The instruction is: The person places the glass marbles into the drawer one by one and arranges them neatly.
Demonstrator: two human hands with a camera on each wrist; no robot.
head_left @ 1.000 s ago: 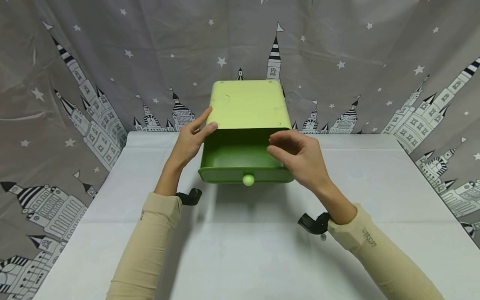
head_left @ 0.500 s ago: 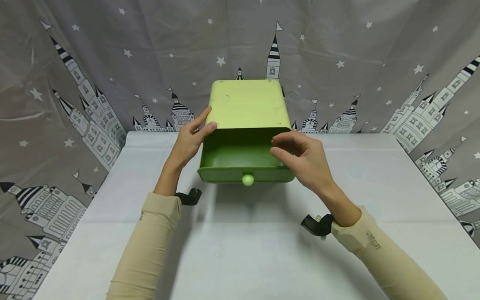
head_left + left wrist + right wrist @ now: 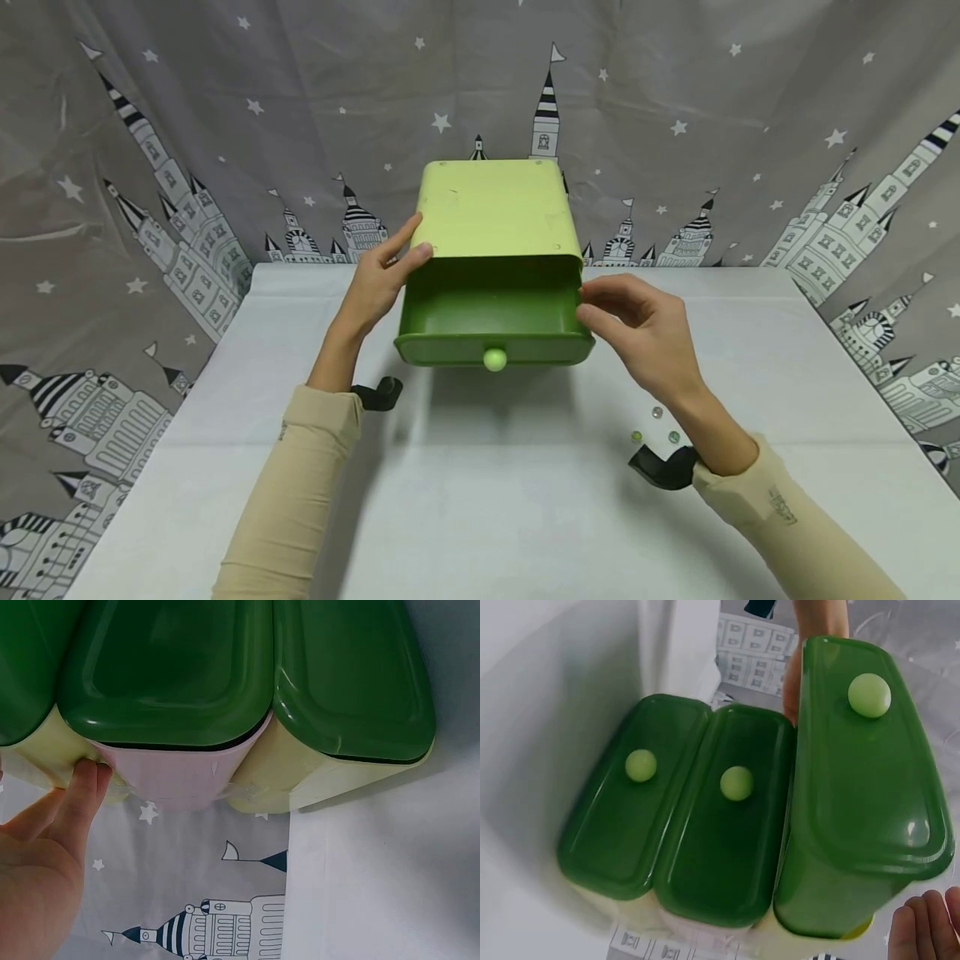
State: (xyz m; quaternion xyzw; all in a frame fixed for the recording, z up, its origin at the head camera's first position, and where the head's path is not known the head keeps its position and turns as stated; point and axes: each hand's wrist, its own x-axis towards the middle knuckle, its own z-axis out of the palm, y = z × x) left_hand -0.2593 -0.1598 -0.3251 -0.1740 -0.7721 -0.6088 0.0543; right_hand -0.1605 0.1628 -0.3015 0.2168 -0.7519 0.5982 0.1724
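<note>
A small chest with a pale yellow top stands at the back of the table. Its green top drawer, with a round light-green knob, is pulled out; no contents show inside. Against the chest's upper left side rests my left hand, fingers extended on the yellow casing. My right hand is beside the drawer's right side, fingers gently bent, nothing visible in them. Whether its fingertips touch the drawer, I cannot tell. Two lower drawers are pushed in, seen in the right wrist view, with a pink casing in the middle.
Several small glass marbles lie on the white table near my right wrist: a green one, a clear one and a pale green one. A grey castle-print curtain hangs behind.
My right hand has moved right, from over the open drawer to beside it, uncovering marbles near its wrist. The left hand, chest and drawer look essentially unchanged.
</note>
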